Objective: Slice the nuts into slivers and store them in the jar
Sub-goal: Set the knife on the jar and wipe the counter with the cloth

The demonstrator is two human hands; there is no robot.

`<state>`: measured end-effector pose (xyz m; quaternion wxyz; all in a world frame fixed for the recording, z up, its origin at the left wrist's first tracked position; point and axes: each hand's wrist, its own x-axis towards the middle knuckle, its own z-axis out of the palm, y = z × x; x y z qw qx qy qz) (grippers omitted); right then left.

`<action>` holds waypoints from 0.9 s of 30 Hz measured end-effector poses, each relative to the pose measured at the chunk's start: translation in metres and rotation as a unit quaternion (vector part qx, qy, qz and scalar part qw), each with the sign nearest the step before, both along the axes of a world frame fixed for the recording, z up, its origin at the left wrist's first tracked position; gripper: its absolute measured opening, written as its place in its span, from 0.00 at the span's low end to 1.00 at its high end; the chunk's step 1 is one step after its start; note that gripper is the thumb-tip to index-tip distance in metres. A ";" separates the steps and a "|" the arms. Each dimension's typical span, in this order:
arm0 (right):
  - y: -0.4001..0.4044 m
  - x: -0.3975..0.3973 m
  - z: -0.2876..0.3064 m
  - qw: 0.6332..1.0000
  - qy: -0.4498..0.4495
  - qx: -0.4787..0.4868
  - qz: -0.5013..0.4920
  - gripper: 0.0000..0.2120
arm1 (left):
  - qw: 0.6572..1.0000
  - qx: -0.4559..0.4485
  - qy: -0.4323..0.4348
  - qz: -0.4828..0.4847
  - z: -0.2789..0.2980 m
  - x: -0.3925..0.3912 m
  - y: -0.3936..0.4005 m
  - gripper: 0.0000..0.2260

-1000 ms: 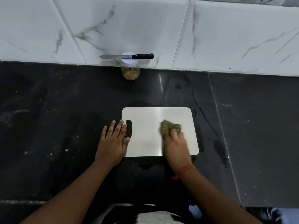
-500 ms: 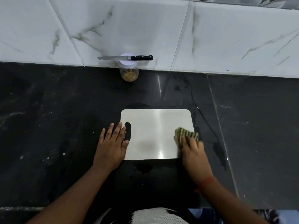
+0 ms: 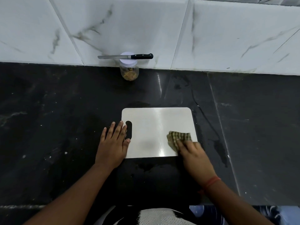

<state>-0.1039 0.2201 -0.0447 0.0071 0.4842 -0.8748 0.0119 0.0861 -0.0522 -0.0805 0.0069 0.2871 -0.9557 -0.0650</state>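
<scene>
A: Head view, hands?

B: Left hand [image 3: 113,143] flat, fingers straight, pressing on the handle-slot edge of the pale rectangular cutting board [image 3: 151,120]; gripping nothing. Right hand [image 3: 194,155] over the board's near right corner, pressing down a crumpled checked green-brown cloth [image 3: 178,138]; blurred, so cannot tell whether fingers curl round the cloth or lie flat on it.

A: Task items?

B: Clear jar with white lid [image 3: 129,69] upright at the back, against the white marble-tiled wall [image 3: 227,38], brownish contents at the bottom, presumably nut slivers. Black-handled knife [image 3: 125,56] balanced flat across the lid, blade left. No nuts visible on the board. Slicing and storing judged done; board wiping in hand.

A: Advice for the wipe?

B: Keep the left palm firm so the board does not skate on the black stone counter [image 3: 65,103]. Draw strokes inward from the corner, not off the near edge. Wet patches right of the board need watching.

A: Room?

B: Open counter left and right. Counter's front edge close behind the board. Jar and knife well apart from the hands; precarious knife best left unbumped.
</scene>
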 end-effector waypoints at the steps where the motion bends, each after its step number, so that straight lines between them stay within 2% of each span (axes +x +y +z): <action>1: 0.004 -0.012 0.000 0.999 -0.005 -0.002 -0.050 0.25 | 1.000 0.000 0.000 -0.002 0.000 -0.001 0.001 0.28; 3: 0.006 -0.027 -0.005 0.987 0.006 -0.014 -0.161 0.25 | 1.000 -0.001 0.002 0.001 0.000 0.000 0.000 0.28; 4: 0.003 -0.023 -0.006 0.986 0.012 -0.006 -0.169 0.26 | 1.000 -0.002 0.002 0.003 -0.001 0.002 -0.001 0.28; 8: -0.004 0.010 -0.005 1.000 0.008 -0.010 0.004 0.27 | 1.000 -0.003 0.003 0.002 0.000 0.003 0.001 0.28; 9: -0.007 0.002 -0.002 1.000 0.009 -0.007 0.005 0.27 | 1.000 0.000 0.005 0.000 0.000 0.001 0.002 0.28; 12: -0.029 -0.038 -0.001 0.989 0.002 0.004 -0.150 0.28 | 1.000 -0.001 0.001 -0.002 0.001 -0.001 0.000 0.28; 13: -0.040 -0.043 0.000 0.986 -0.008 0.013 -0.168 0.29 | 1.000 -0.002 -0.002 -0.001 0.000 0.000 -0.001 0.28; 15: -0.067 -0.032 0.003 0.993 -0.015 0.011 -0.114 0.29 | 1.000 -0.002 -0.002 0.001 -0.001 0.004 0.000 0.28; 18: -0.105 -0.015 0.009 0.999 -0.026 -0.014 0.035 0.23 | 1.000 0.005 0.006 -0.002 0.001 0.003 0.001 0.27; 21: -0.140 -0.026 0.016 0.995 -0.029 -0.001 0.094 0.23 | 1.000 0.007 0.002 -0.002 0.002 0.000 0.001 0.27; 24: -0.154 -0.043 0.018 0.997 -0.036 0.021 0.064 0.22 | 1.000 0.008 -0.005 0.002 0.003 0.002 0.001 0.28; 27: -0.141 -0.066 0.020 0.998 -0.042 0.000 -0.055 0.26 | 1.000 0.006 -0.005 0.004 0.005 0.000 0.002 0.28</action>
